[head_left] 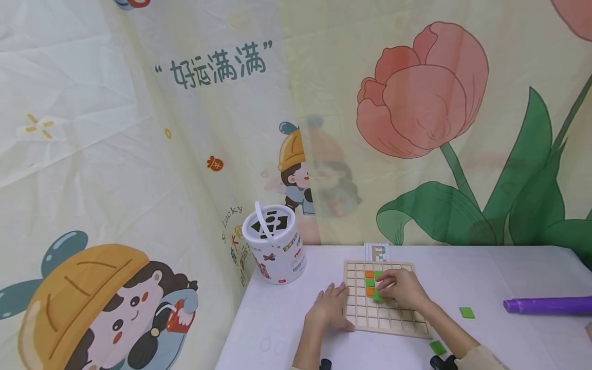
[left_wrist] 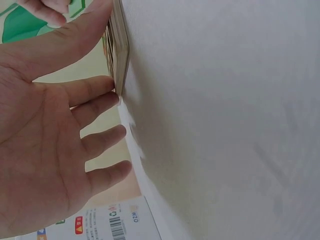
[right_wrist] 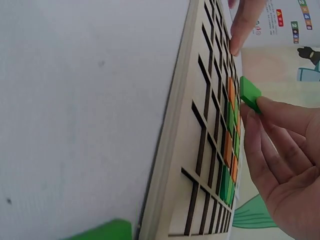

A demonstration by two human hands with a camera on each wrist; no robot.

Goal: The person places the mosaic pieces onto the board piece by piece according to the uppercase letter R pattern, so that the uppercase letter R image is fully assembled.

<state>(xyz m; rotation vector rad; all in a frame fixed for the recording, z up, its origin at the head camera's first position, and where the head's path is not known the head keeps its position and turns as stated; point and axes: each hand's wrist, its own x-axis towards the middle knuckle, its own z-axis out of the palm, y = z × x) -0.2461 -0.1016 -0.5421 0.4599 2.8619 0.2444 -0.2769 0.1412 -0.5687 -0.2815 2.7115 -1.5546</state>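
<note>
Meanwhile the right hand (head_left: pixel 401 288) pinches a green tile (right_wrist: pixel 249 93) just above the wooden grid board (head_left: pixel 370 313) on the white worktop (head_left: pixel 485 277), while the left hand (head_left: pixel 329 307), fingers straight, steadies the board's left edge.

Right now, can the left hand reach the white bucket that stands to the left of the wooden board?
Probably yes. The left hand rests flat at the left edge of the wooden board, and only bare table lies between it and the white bucket. Nothing blocks that path.
</note>
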